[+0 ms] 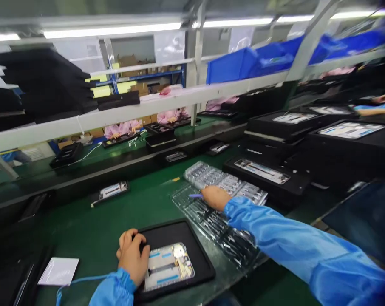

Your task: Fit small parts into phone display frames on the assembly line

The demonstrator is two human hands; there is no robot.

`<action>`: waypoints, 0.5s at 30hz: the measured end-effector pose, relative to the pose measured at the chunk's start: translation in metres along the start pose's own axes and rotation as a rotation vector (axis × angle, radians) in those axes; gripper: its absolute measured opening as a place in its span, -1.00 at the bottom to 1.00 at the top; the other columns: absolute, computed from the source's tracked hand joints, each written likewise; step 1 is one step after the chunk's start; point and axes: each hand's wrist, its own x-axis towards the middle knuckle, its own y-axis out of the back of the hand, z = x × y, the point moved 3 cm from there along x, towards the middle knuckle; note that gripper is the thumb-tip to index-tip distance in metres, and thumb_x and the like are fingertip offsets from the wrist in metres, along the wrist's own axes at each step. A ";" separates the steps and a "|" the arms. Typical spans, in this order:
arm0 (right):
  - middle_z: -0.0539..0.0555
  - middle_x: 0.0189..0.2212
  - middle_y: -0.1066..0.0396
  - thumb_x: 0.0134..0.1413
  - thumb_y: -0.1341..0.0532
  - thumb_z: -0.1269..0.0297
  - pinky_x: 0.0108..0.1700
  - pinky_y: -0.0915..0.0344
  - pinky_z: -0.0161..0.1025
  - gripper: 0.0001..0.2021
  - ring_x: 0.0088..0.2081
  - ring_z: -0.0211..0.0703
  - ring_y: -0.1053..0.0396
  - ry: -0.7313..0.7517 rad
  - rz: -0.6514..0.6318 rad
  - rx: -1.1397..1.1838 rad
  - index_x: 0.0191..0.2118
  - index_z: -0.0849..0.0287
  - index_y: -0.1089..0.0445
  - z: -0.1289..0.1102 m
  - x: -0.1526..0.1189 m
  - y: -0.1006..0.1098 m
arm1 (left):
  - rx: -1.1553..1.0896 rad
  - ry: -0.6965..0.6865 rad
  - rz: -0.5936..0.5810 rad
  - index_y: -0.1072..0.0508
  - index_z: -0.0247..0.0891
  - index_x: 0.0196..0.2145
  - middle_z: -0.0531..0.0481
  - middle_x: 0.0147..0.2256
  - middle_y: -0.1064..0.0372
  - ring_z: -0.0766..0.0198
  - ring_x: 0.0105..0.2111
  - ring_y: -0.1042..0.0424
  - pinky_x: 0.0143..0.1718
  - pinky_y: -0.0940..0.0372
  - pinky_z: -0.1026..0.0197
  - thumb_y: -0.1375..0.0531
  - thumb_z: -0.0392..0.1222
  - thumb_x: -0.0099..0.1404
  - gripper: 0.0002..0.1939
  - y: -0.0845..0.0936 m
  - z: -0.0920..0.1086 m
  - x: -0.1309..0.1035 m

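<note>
My left hand (132, 255) rests with bent fingers on the left edge of a black foam tray (199, 259). Inside that tray lies an opened phone frame (170, 265) with blue strips, a dark flex cable and a circuit board. My right hand (215, 197) is closed around a thin purple tool (195, 196), only its end showing, so its exact kind is unclear. This hand is over a clear plastic blister tray (211, 223) filled with rows of small dark parts. A second blister tray (224, 180) with silvery parts lies just beyond it.
On the green bench are a white card (59, 271) and another phone frame (113, 190). Black trays (265, 172) with phone frames stand at the right. Blue bins (230, 66) sit on an overhead shelf. Co-workers in pink sleeves (122, 129) are across the line.
</note>
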 end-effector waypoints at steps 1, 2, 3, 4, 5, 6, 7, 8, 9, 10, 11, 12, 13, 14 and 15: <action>0.23 0.19 -0.53 0.47 -0.37 0.04 0.14 -0.58 0.05 -0.58 0.10 0.00 -0.56 -0.036 -0.029 0.016 0.25 0.18 -0.51 0.005 0.000 -0.001 | -0.010 0.011 -0.011 -0.61 -0.01 -0.18 -0.19 0.20 -0.50 -0.23 0.34 -0.41 0.16 -0.49 -0.34 -0.25 -0.24 0.36 -0.84 0.001 0.001 0.000; 0.23 0.19 -0.53 0.48 -0.36 0.04 0.15 -0.58 0.04 -0.60 0.11 0.00 -0.56 -0.067 -0.053 0.035 0.23 0.17 -0.52 0.011 0.000 -0.002 | -0.021 0.019 -0.029 -0.61 -0.05 -0.18 -0.20 0.19 -0.49 -0.23 0.34 -0.39 0.19 -0.47 -0.35 -0.26 -0.25 0.36 -0.85 0.002 0.001 0.001; 0.24 0.19 -0.53 0.47 -0.37 0.03 0.16 -0.57 0.05 -0.60 0.11 0.01 -0.55 -0.089 -0.069 0.059 0.22 0.18 -0.53 0.017 0.000 -0.002 | -0.032 0.027 -0.059 -0.63 -0.07 -0.17 -0.20 0.19 -0.48 -0.22 0.34 -0.37 0.22 -0.45 -0.36 -0.29 -0.25 0.36 -0.86 0.002 0.001 0.002; 0.23 0.18 -0.54 0.47 -0.36 0.02 0.17 -0.56 0.05 -0.61 0.12 0.01 -0.55 -0.109 -0.076 0.086 0.20 0.17 -0.54 0.024 0.001 -0.002 | -0.039 0.040 -0.089 -0.64 -0.08 -0.17 -0.20 0.19 -0.48 -0.22 0.34 -0.35 0.25 -0.43 -0.36 -0.31 -0.24 0.36 -0.88 0.002 0.000 0.003; 0.22 0.16 -0.55 0.47 -0.36 0.01 0.18 -0.56 0.07 -0.61 0.11 0.01 -0.56 -0.124 -0.077 0.117 0.19 0.18 -0.54 0.030 0.002 -0.002 | -0.042 0.051 -0.103 -0.65 -0.08 -0.16 -0.19 0.20 -0.46 -0.22 0.35 -0.33 0.27 -0.40 -0.37 -0.32 -0.22 0.36 -0.88 0.001 -0.002 0.004; 0.20 0.13 -0.57 0.48 -0.35 0.01 0.19 -0.55 0.08 -0.62 0.10 0.01 -0.56 -0.140 -0.073 0.152 0.17 0.19 -0.55 0.036 0.003 -0.002 | -0.046 0.062 -0.109 -0.65 -0.08 -0.15 -0.19 0.21 -0.45 -0.22 0.36 -0.31 0.29 -0.38 -0.38 -0.33 -0.20 0.37 -0.88 0.001 -0.003 0.005; 0.18 0.09 -0.60 0.49 -0.33 0.03 0.19 -0.54 0.07 -0.64 0.08 0.01 -0.58 -0.154 -0.064 0.189 0.15 0.19 -0.57 0.042 0.003 -0.002 | -0.050 0.071 -0.103 -0.66 -0.07 -0.14 -0.19 0.22 -0.44 -0.22 0.36 -0.30 0.31 -0.36 -0.38 -0.33 -0.19 0.37 -0.88 0.002 -0.004 0.006; 0.16 0.05 -0.63 0.50 -0.30 0.06 0.18 -0.52 0.04 -0.67 0.06 0.01 -0.59 -0.166 -0.050 0.229 0.13 0.18 -0.60 0.046 0.002 -0.001 | -0.055 0.076 -0.086 -0.66 -0.07 -0.14 -0.18 0.22 -0.44 -0.22 0.36 -0.29 0.32 -0.35 -0.38 -0.33 -0.19 0.38 -0.88 0.003 -0.004 0.006; 0.14 0.01 -0.66 0.50 -0.27 0.11 0.17 -0.51 -0.01 -0.69 0.03 0.02 -0.61 -0.178 -0.030 0.268 0.12 0.18 -0.62 0.049 0.000 -0.001 | -0.064 0.076 -0.063 -0.65 -0.07 -0.15 -0.18 0.21 -0.44 -0.22 0.36 -0.30 0.32 -0.35 -0.37 -0.33 -0.20 0.37 -0.88 0.005 -0.003 0.006; 0.14 -0.03 -0.68 0.48 -0.25 0.15 0.14 -0.49 -0.05 -0.68 0.01 0.03 -0.62 -0.187 -0.006 0.306 0.12 0.17 -0.64 0.052 -0.003 0.001 | -0.078 0.069 -0.034 -0.64 -0.07 -0.15 -0.17 0.19 -0.45 -0.20 0.35 -0.31 0.33 -0.35 -0.35 -0.32 -0.21 0.38 -0.88 0.007 -0.001 0.006; 0.14 -0.05 -0.69 0.45 -0.23 0.16 0.11 -0.48 -0.08 -0.67 -0.01 0.05 -0.63 -0.194 0.020 0.341 0.12 0.17 -0.65 0.053 -0.006 0.003 | -0.096 0.054 0.000 -0.63 -0.07 -0.16 -0.16 0.18 -0.46 -0.18 0.34 -0.34 0.34 -0.35 -0.33 -0.30 -0.23 0.39 -0.88 0.010 0.002 0.006; 0.15 -0.07 -0.70 0.41 -0.24 0.16 0.07 -0.47 -0.10 -0.65 -0.03 0.07 -0.63 -0.200 0.047 0.373 0.12 0.17 -0.65 0.053 -0.009 0.005 | -0.121 0.029 0.034 -0.62 -0.08 -0.16 -0.16 0.16 -0.47 -0.15 0.32 -0.37 0.35 -0.36 -0.30 -0.29 -0.24 0.40 -0.88 0.013 0.006 0.007; 0.15 -0.09 -0.70 0.38 -0.25 0.14 0.04 -0.46 -0.09 -0.64 -0.06 0.09 -0.63 -0.203 0.073 0.404 0.11 0.17 -0.64 0.053 -0.012 0.007 | -0.153 -0.005 0.066 -0.61 -0.09 -0.16 -0.16 0.15 -0.48 -0.11 0.29 -0.41 0.35 -0.36 -0.26 -0.27 -0.26 0.41 -0.87 0.017 0.012 0.009; 0.16 -0.11 -0.70 0.35 -0.27 0.11 0.02 -0.45 -0.09 -0.64 -0.08 0.10 -0.63 -0.202 0.096 0.433 0.10 0.18 -0.64 0.053 -0.015 0.010 | -0.193 -0.044 0.090 -0.60 -0.10 -0.16 -0.16 0.12 -0.50 -0.08 0.25 -0.45 0.34 -0.38 -0.22 -0.25 -0.27 0.41 -0.87 0.022 0.018 0.010; 0.17 -0.13 -0.70 0.33 -0.28 0.08 -0.01 -0.44 -0.08 -0.64 -0.10 0.10 -0.62 -0.197 0.114 0.462 0.07 0.17 -0.63 0.052 -0.018 0.013 | -0.237 -0.086 0.107 -0.58 -0.12 -0.17 -0.16 0.09 -0.52 -0.04 0.20 -0.49 0.32 -0.40 -0.16 -0.24 -0.28 0.42 -0.87 0.026 0.026 0.012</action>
